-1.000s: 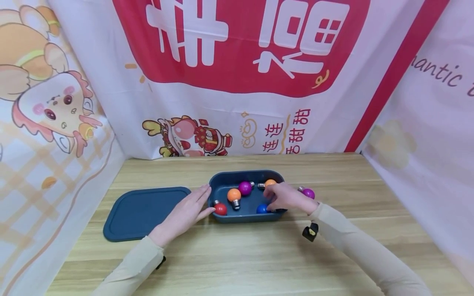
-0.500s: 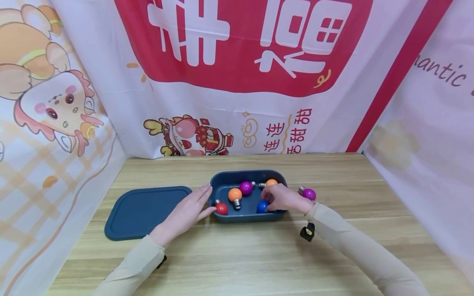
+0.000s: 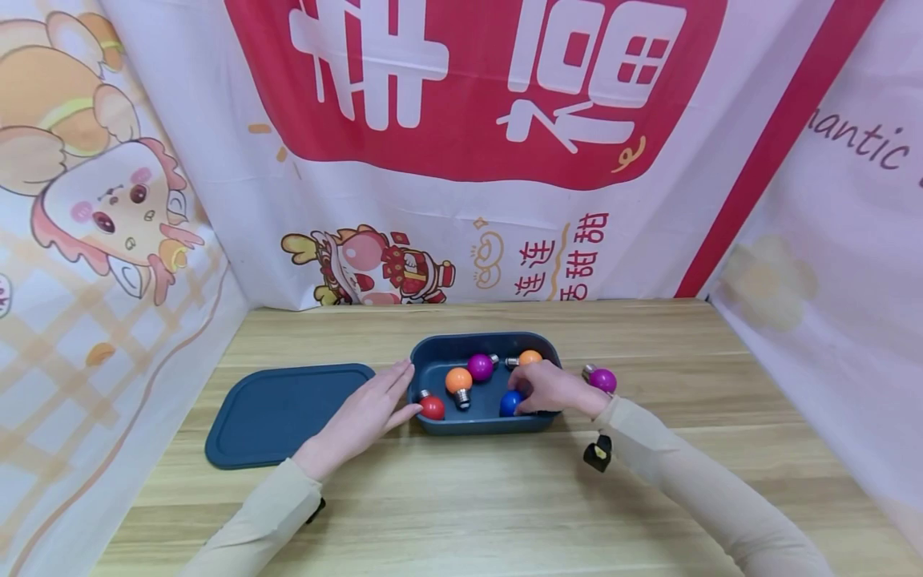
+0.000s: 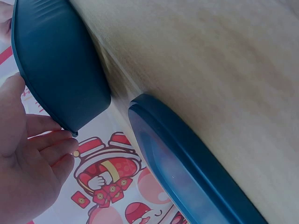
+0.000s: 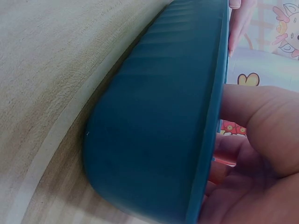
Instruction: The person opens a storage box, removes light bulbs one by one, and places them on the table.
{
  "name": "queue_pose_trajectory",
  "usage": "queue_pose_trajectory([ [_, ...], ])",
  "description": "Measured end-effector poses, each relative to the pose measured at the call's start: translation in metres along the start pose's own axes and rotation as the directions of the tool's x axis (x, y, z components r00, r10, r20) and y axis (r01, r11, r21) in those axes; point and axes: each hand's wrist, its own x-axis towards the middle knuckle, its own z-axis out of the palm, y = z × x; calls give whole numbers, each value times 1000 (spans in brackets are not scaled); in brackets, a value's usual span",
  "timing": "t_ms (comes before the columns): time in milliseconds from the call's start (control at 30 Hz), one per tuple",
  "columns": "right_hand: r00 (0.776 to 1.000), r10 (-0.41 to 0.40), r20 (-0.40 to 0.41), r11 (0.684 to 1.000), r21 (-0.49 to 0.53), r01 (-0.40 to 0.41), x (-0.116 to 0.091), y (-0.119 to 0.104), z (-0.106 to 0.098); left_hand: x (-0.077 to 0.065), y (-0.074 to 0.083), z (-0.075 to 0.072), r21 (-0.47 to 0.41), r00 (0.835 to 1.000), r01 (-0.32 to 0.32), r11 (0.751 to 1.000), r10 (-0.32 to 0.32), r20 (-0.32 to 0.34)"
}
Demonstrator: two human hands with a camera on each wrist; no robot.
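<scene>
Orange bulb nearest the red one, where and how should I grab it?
Probably grip the orange bulb by its round globe, from above: it lies on its side, metal base toward the near wall of the box, whose sides hinder a low approach, and a purple bulb is close.

The left sleeve [image 3: 263, 513] and right sleeve [image 3: 695, 473] are long and cream. Below the right one is a black block [image 3: 598, 453] with a yellow spot; a black bit [image 3: 316, 510] peeks out under the left one.
</scene>
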Motion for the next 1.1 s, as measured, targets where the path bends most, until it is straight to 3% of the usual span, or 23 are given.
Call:
queue_pose_trajectory([
  [500, 997, -18, -78, 997, 79, 24, -8, 1, -12, 0, 3, -2, -5, 1000, 13, 1000, -12, 16],
  [767, 994, 50, -99, 985, 167, -33, -15, 0, -24, 0, 3, -3, -4, 1000, 9, 1000, -9, 14],
  [1100, 977, -23, -213, 983, 172, 60, -25, 10, -43, 0, 1, -1, -11, 1000, 14, 1000, -14, 16],
])
